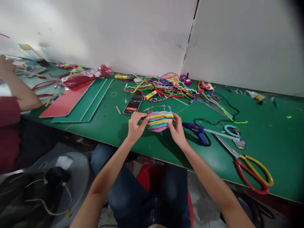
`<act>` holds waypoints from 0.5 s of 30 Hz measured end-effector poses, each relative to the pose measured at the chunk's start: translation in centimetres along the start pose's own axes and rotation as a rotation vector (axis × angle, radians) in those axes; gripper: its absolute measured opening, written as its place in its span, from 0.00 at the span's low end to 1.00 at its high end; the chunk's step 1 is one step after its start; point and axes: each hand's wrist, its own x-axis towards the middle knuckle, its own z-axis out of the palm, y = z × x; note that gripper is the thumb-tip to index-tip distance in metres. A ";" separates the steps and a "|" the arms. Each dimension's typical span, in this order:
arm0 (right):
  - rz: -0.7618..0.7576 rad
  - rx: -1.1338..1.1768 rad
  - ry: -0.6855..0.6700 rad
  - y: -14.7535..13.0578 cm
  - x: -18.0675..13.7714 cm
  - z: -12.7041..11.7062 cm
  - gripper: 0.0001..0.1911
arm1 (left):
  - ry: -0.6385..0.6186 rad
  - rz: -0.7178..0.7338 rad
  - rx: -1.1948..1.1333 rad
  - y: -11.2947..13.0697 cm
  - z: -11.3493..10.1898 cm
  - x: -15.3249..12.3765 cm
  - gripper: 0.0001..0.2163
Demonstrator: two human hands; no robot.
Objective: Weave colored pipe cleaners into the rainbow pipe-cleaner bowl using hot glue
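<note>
Between my two hands is a rounded craft piece [159,121] covered in rows of striped pipe cleaners, pink, yellow, orange, green and purple. My left hand [137,126] pinches its left edge, thumb in front. On the right edge, my right hand [176,128] grips it with the thumb across the front. The piece is held just above the green table, near its front edge. Small purple flower-like bits [163,107] on a thin strand show right behind it. A blue glue gun [198,131] with a clear glue stick lies to the right of my right hand.
Large scissors [247,167] with red and yellow handles lie at the front right edge. A phone [132,106] rests behind my left hand, before a heap of pipe cleaners [163,85]. Red and green boards [68,99] lie left, near another person's arm [21,85].
</note>
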 end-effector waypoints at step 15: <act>-0.067 -0.096 0.004 -0.2 -0.2 0.1 0.26 | 0.074 0.081 0.031 0.5 0.0 -0.5 0.06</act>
